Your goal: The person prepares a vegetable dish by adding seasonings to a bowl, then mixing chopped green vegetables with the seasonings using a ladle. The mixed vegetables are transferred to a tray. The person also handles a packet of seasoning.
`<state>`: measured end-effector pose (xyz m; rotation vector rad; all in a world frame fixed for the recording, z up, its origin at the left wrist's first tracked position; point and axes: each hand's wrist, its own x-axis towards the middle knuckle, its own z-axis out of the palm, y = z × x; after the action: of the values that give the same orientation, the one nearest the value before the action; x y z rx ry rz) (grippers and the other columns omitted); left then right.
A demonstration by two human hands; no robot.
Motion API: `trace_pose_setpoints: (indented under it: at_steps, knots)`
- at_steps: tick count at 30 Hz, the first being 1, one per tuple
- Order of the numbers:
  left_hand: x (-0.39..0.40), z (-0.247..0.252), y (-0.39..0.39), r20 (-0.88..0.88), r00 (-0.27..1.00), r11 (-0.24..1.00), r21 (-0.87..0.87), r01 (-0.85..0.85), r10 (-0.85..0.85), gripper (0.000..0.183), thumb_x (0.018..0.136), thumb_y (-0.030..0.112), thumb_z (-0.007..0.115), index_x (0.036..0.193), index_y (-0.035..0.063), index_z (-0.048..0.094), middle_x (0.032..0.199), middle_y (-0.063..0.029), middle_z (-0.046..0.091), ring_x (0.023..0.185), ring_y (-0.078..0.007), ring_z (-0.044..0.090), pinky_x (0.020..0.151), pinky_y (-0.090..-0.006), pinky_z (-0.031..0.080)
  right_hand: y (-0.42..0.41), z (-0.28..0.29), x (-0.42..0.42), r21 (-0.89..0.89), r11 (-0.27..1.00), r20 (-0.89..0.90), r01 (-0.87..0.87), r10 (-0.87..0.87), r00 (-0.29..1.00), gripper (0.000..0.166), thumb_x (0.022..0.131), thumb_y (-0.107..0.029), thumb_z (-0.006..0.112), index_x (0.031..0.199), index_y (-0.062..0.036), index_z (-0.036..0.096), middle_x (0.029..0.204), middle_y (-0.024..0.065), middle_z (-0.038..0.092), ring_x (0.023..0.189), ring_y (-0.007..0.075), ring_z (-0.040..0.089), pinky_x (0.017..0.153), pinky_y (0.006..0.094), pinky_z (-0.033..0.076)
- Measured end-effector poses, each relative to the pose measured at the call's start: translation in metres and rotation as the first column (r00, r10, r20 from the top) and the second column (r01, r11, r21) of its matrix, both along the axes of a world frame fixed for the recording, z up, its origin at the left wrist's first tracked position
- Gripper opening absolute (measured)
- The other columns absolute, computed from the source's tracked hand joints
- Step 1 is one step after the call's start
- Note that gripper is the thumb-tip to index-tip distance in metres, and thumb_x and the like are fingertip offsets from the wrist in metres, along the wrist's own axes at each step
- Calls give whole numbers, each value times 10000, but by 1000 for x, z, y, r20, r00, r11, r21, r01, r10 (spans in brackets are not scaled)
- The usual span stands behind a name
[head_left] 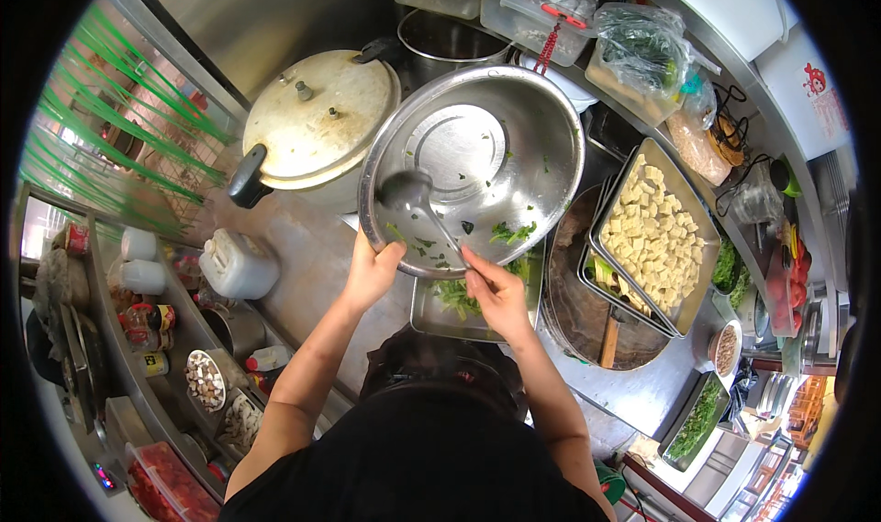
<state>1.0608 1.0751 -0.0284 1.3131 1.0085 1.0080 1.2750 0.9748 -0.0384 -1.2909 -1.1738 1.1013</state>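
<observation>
My left hand (372, 266) grips the near-left rim of a large stainless steel bowl (530, 129), thumb on the edge. The bowl is tilted, its inside facing me. Scraps of green leaf cling to its wall, with a small clump of chopped greens (513, 232) near the lower right. In my right hand (499, 295) is the handle of a metal ladle (440, 224); the ladle's head rests against or just over the bowl's left inner wall, contact unclear. Partly hidden below the bowl, a metal tray (427, 324) holds chopped greens (454, 296).
Left of the bowl stands a large pressure cooker (323, 122) with black handles. To the right, a tray of tofu cubes (654, 236) sits on stacked trays over a round wooden chopping block (575, 308); a knife handle (610, 341) juts out. A white jug (241, 264) stands on the floor.
</observation>
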Motion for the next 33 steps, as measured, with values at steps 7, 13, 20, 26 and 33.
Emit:
trace_pose_setpoints:
  at_steps: [7,13,20,26,33]
  knots:
    - [-13,0,-1,17,998,997,39,-65,64,512,805,-76,520,1301,14,432,1127,-48,547,1038,-134,507,897,-289,434,-39,-5,60,-98,991,245,95,-69,967,359,927,11,583,1270,-85,630,1096,42,685,754,38,544,677,199,461]
    - [-1,-5,-4,1,999,998,55,-37,37,599,784,-62,528,1362,18,395,1184,-65,524,1097,-156,483,926,-295,428,-13,-7,16,-53,996,-86,-69,65,994,364,928,11,583,1274,-90,630,1074,30,696,700,46,521,633,192,440]
    - [-9,2,-5,23,1000,1000,14,10,-10,779,764,-76,486,1486,18,209,1375,-124,413,1270,-213,392,1083,-337,310,-69,-39,102,-142,982,279,123,-80,957,357,891,22,599,1226,-85,660,1148,100,701,948,86,648,837,232,491]
    - [9,-2,-12,33,998,998,34,43,-44,819,763,-81,470,1512,13,155,1456,-151,346,1368,-239,300,1133,-341,232,-18,-6,52,-22,996,60,86,-85,995,337,937,-26,599,1271,-69,625,1134,43,692,776,49,562,690,197,468]
    - [19,-1,-10,23,999,994,104,32,-35,812,765,-75,470,1511,-2,158,1486,-170,314,1405,-257,267,1149,-347,208,-27,-33,30,18,993,134,117,-119,984,348,917,10,594,1253,-71,640,1121,49,696,737,42,556,656,194,468]
